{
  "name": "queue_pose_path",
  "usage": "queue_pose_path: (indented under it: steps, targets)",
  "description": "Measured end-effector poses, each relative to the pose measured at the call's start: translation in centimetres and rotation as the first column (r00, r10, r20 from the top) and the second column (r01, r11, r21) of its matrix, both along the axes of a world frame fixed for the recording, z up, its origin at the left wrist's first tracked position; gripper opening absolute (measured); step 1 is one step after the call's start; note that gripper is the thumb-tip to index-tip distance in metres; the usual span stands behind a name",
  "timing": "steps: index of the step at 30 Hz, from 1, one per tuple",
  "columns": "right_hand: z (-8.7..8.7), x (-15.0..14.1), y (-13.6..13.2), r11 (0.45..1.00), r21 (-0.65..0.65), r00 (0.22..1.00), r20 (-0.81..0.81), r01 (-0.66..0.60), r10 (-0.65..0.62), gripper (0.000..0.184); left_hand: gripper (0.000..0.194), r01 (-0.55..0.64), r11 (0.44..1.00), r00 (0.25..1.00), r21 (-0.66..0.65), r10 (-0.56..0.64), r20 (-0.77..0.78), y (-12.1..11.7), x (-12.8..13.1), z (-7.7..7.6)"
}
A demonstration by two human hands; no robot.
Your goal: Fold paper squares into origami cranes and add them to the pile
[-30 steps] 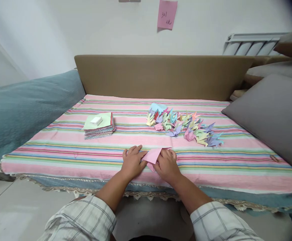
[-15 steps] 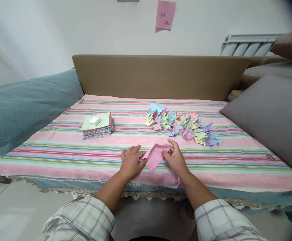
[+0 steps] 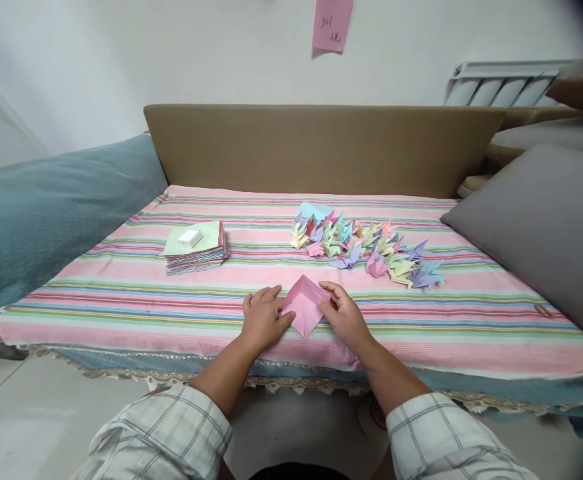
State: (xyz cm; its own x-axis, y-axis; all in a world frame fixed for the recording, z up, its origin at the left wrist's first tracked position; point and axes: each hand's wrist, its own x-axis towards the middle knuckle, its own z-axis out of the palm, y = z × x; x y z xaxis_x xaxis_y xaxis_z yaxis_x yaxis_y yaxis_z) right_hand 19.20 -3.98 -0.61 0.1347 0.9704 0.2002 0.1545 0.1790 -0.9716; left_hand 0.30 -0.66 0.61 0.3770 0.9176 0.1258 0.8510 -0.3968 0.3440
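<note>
One pink sheet of paper (image 3: 304, 307) lies between the left hand (image 3: 263, 318) and the right hand (image 3: 345, 317), touching both. The left rests with fingers spread over the striped cloth (image 3: 121, 307), thumb at the paper's left corner, whether gripping I cannot tell; the right pinches the right corner. Paper cranes (image 3: 377, 265) lie beyond the right hand, a paper stack (image 3: 196, 265) beyond the left.

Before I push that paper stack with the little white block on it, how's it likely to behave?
The paper stack would probably slip apart, since its edges sit unevenly and no band shows. The white block might slide too, as it seems merely set on top. Being low and broad, the stack seems unlikely to tip.
</note>
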Motion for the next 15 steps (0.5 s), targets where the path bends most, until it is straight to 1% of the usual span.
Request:
queue_pose_path:
  steps: [2, 5, 8, 11, 13, 15]
  targets:
    - [0.1, 0.19, -0.16, 0.999, 0.036, 1.0, 0.008, -0.011, 0.011, 0.039, 0.023, -0.003, 1.0, 1.0, -0.003, 0.003, 0.003, 0.02, 0.01, -0.01]
    - [0.14, 0.48, -0.25, 0.997, 0.08, 0.999, 0.038, -0.019, 0.016, 0.047, 0.026, 0.003, 1.0, 1.0, -0.001, -0.003, 0.005, 0.03, 0.01, 0.01]
    - [0.04, 0.48, -0.13, 0.997, 0.045, 0.998, -0.016, -0.068, 0.069, 0.06, 0.026, 0.002, 1.0, 1.0, -0.005, -0.001, 0.008, 0.02, 0.01, 0.04]
    - [0.03, 0.32, 0.02, 0.994, -0.01, 0.99, -0.099, -0.107, 0.105, 0.067, 0.027, -0.011, 1.0, 1.0, -0.004, 0.011, 0.014, 0.0, 0.04, 0.08]
    - [0.13, 0.33, 0.1, 0.992, -0.023, 0.987, -0.111, -0.124, 0.121, 0.067, 0.029, -0.013, 1.0, 1.0, -0.001, 0.013, 0.022, -0.01, 0.05, 0.07]
    - [0.23, 0.5, 0.2, 0.99, -0.027, 0.988, -0.082, -0.135, 0.133, 0.064, 0.03, -0.015, 1.0, 1.0, -0.001, 0.015, 0.027, 0.0, 0.06, 0.03]
